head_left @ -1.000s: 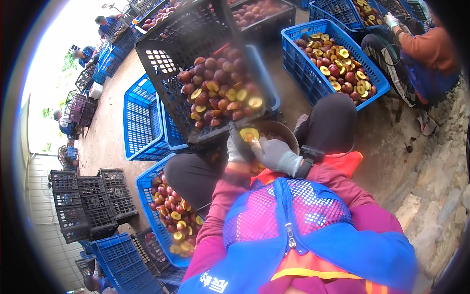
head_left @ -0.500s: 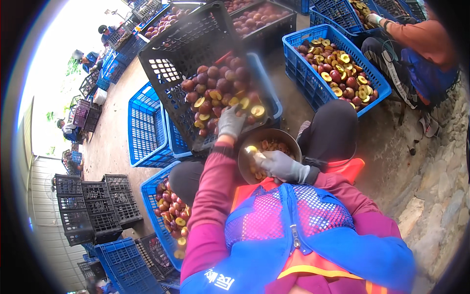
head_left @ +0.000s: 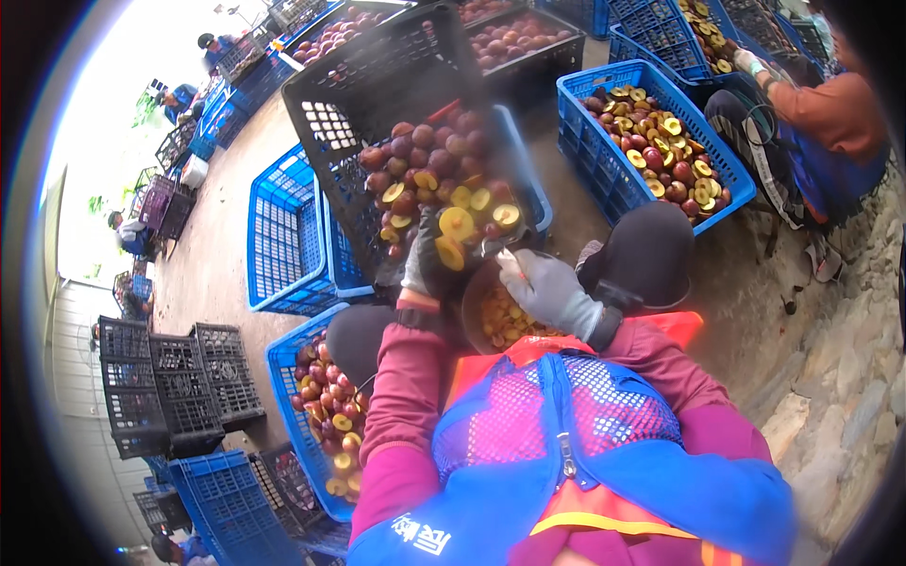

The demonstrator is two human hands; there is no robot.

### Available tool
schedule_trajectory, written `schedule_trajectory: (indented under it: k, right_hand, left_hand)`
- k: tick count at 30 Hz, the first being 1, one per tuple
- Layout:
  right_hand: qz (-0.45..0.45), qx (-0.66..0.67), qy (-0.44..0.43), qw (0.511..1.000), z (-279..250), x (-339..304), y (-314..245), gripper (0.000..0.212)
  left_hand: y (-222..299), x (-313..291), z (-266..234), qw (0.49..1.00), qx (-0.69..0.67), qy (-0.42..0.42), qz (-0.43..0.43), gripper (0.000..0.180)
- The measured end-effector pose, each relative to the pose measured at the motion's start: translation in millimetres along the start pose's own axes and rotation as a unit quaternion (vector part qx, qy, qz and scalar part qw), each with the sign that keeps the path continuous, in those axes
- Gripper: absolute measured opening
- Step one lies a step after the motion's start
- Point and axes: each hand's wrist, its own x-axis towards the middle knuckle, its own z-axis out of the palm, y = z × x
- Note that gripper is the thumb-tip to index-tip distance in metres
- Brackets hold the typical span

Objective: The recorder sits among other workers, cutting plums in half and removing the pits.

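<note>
My left hand [head_left: 424, 257], in a grey glove, is closed around a cut plum [head_left: 454, 226] at the near edge of the tilted black crate [head_left: 330, 141]. Two yellow cut faces show beside its fingers. Right next to it, my right hand [head_left: 552, 291], also gloved, grips a small tool with a pale handle [head_left: 514, 263]; its tip is hard to make out. Below both hands, a round metal bowl [head_left: 471, 319] between my knees holds brownish-yellow pits and scraps. Whole plums [head_left: 422, 156] and several cut halves fill the black crate.
At my left knee stands a blue crate of plum halves [head_left: 332, 401], with another blue crate [head_left: 283, 231] beyond it. To the right is a blue crate of halves [head_left: 661, 151], near a seated co-worker [head_left: 826, 104]. Black crates [head_left: 179, 387] are stacked at left.
My left hand has drawn back from among the plums and now holds a cut plum. My right hand has risen from over the bowl to beside the left.
</note>
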Motion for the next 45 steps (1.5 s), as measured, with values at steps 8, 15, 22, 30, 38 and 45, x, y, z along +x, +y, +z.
schedule_trajectory:
  k: [8,15,22,30,38,45]
  right_hand:
    - [0.016,-0.032,-0.066,0.997,-3.4,12.3,-43.4,0.036]
    - [-0.004,0.004,-0.106,0.994,-7.5,-1.5,-49.3,0.04]
    - [0.398,0.619,-0.305,0.604,-21.4,-3.4,-48.4,0.046]
    - [0.315,0.496,-0.327,0.74,-36.0,-15.6,-70.1,0.05]
    - [0.272,0.3,-0.323,0.855,-23.6,-31.4,-10.8,0.043]
    - [0.309,0.335,-0.303,0.837,-13.4,-32.7,-6.6,0.041]
  left_hand:
    - [-37.0,-46.5,-3.9,0.992,0.089,0.017,0.084,0.039]
    - [12.6,-76.3,45.9,0.964,0.184,0.068,0.182,0.048]
    - [30.9,-86.9,34.0,0.989,0.122,-0.026,0.075,0.048]
    - [25.3,-89.7,-15.7,0.918,-0.359,0.143,-0.092,0.045]
    - [133.7,-232.7,-170.4,0.774,0.512,0.308,-0.209,0.058]
    - [96.2,-93.8,-73.4,0.734,0.661,0.148,-0.041,0.062]
